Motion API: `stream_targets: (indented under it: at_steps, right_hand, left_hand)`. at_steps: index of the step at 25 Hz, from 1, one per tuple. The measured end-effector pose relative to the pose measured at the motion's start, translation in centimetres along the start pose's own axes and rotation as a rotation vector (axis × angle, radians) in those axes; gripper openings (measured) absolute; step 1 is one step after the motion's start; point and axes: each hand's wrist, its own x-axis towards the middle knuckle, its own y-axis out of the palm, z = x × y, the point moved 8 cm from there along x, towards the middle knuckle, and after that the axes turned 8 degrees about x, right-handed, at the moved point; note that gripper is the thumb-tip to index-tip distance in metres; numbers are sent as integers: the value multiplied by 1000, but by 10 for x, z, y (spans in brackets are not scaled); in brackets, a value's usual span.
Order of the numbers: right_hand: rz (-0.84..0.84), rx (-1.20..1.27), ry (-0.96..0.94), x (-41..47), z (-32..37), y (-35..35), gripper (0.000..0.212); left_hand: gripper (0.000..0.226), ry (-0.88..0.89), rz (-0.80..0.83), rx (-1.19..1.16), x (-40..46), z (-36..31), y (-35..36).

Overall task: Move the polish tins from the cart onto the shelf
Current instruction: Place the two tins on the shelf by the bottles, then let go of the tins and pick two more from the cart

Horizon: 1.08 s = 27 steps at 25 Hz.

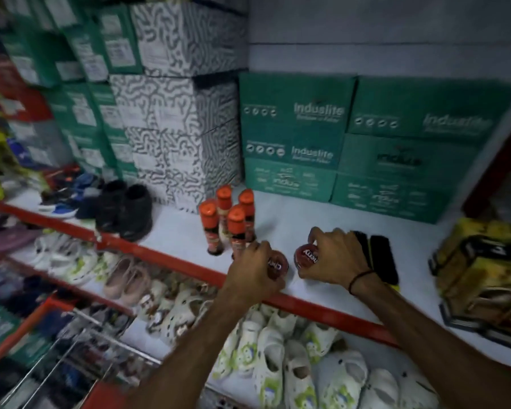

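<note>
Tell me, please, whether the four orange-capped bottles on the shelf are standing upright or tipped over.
Upright. All four orange-capped bottles stand on their bases on the white shelf, caps pointing up, clustered just behind the left hand.

— Where were the polish tins?

— Two round red ones sat near the front edge of the white shelf (322,293), close together but apart. The left tin (278,265) lay flat under the left hand (255,268), white lettering partly showing.

— And the other?

— The right tin (306,255) was tilted, its lid with white lettering facing the camera, in the right hand's (335,255) grip.
</note>
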Motion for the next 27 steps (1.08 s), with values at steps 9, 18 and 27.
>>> stream_targets:
  at_steps: [9,18,27]
  right_hand:
    - [-4,-54,59,59,-51,24,49]
    - [-21,-42,92,77,-65,23,48]
    - [-483,443,-176,-8,49,-11,14]
  left_hand:
    - [29,17,48,77,87,-35,42]
    - [51,-60,98,178,115,-36,55]
    - [18,-20,-536,-178,-14,15,-28]
